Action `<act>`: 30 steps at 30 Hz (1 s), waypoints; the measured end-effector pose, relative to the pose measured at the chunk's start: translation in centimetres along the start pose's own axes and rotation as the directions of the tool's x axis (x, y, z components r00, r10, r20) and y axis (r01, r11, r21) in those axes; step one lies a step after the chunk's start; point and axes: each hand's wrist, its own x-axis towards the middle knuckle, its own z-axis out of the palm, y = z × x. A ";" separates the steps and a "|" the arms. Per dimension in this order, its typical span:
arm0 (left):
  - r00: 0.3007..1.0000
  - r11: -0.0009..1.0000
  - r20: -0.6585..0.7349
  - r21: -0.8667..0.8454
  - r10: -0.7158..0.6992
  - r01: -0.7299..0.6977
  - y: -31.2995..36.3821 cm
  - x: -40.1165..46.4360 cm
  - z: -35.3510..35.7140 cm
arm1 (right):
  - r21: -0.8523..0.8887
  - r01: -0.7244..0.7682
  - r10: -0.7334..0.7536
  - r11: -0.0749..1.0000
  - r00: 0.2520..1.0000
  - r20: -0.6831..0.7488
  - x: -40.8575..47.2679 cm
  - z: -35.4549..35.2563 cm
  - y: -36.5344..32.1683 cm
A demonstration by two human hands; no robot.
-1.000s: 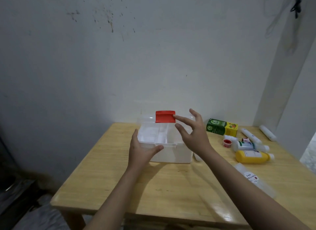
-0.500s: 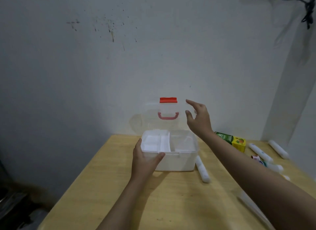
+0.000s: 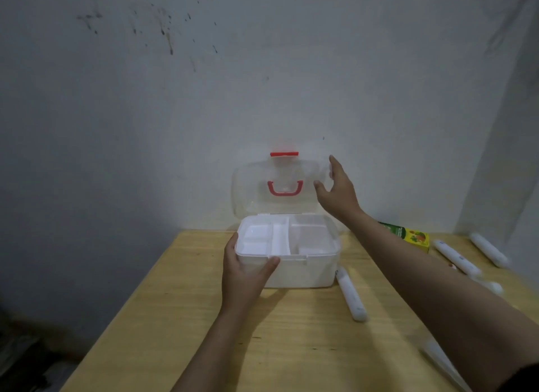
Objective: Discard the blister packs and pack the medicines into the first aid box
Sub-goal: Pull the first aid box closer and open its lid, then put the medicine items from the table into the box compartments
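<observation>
The white first aid box (image 3: 303,272) stands on the wooden table (image 3: 291,348) near the wall. Its clear lid (image 3: 250,193), with a red handle and red latch, stands upright and open. A white divided tray shows inside the box. My left hand (image 3: 243,278) grips the box's front left corner. At the lid's right edge is my right hand (image 3: 338,192), its fingers spread and touching the lid. A white tube (image 3: 350,297) lies just to the right of the box. A green and yellow carton (image 3: 411,238) and two more white tubes (image 3: 456,257) lie further right.
The wall stands directly behind the box. Another white tube (image 3: 488,249) lies at the far right by the wall. A clear packet (image 3: 443,362) lies near the table's front right, partly hidden by my right forearm. The floor drops off left of the table.
The lid swung from nearly shut to fully upright, my right hand rising with it. My left hand stayed on the box. The camera view moved closer and tilted up.
</observation>
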 end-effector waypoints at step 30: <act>0.983 0.997 -0.178 -0.056 0.038 -0.048 -0.6 -0.5 1.5 | -0.626 -0.189 0.367 0.756 0.915 0.167 -5.2 -14.0 14.3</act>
